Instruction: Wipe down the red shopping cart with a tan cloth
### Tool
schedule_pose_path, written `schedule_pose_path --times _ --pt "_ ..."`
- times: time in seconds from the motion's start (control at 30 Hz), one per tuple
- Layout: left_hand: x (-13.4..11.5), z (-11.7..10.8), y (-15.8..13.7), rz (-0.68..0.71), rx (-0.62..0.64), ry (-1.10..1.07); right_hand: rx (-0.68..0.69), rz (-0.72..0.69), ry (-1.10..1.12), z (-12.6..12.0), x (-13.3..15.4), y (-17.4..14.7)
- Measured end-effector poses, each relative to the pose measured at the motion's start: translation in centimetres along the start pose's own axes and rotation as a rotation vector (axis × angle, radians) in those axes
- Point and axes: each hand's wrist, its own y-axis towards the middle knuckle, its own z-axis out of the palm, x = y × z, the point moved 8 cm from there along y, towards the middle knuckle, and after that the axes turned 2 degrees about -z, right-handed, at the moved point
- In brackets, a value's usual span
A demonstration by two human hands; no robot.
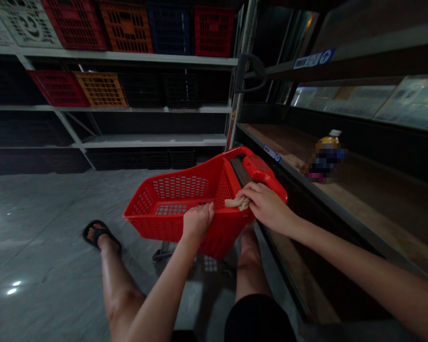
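A red plastic shopping cart [164, 228] stands between my legs, its handle [260, 168] pointing to the right, toward the shelf. My left hand [197, 221] is closed over the near rim of the basket, fingers wrapped round the edge. At the handle end, my right hand [266, 204] holds a crumpled beige cloth [238, 204] against the cart's rim. The cloth is partly hidden under the fingers. Through the perforated walls and bottom of the basket the floor shows.
Right of the cart runs a wooden shelf [271, 142] bearing a bottle [330, 141] with a blurred label. At the back, a white rack [157, 141] carries red, orange, blue and white crates [126, 28]. A black sandal [100, 231] is on one foot, on the grey floor [39, 251].
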Motion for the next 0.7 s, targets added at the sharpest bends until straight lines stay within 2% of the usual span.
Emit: schedule_pose_path --times 0.07,0.13,0.2,0.27,0.33,0.4,0.47,0.57,0.63,0.7 --pt "1.3 -0.4 -0.2 0.096 0.065 -0.004 -0.069 -0.033 -0.142 0.0 0.5 -0.8" --pt "4.1 -0.6 -0.5 0.151 0.127 0.023 -0.090 -0.067 -0.244 0.0 0.2 -0.8" --pt "7.5 -0.1 -0.9 0.148 0.229 0.076 -0.071 -0.041 -0.279 -0.1 -1.6 -0.1" --pt "10.0 0.7 -1.0 0.128 0.324 0.134 -0.025 0.054 -0.289 -0.1 -4.4 1.0" --pt "10.7 1.6 -0.8 0.090 0.356 0.196 0.002 0.154 -0.304 0.3 -6.8 2.1" --pt "9.9 2.2 -0.2 0.033 0.335 0.249 -0.034 0.208 -0.306 1.3 -7.5 2.9" --pt "8.5 2.8 0.4 -0.011 0.309 0.269 -0.090 0.164 -0.270 3.6 -5.4 3.5" --pt "7.1 3.4 1.0 -0.019 0.281 0.257 -0.136 0.008 -0.232 8.7 0.8 4.3" --pt "7.1 3.4 1.0 -0.007 0.279 0.251 -0.155 -0.053 -0.234 11.3 4.0 4.8" --pt "7.8 3.2 0.8 -0.007 0.289 0.257 -0.140 -0.118 -0.232 12.5 5.4 5.0"
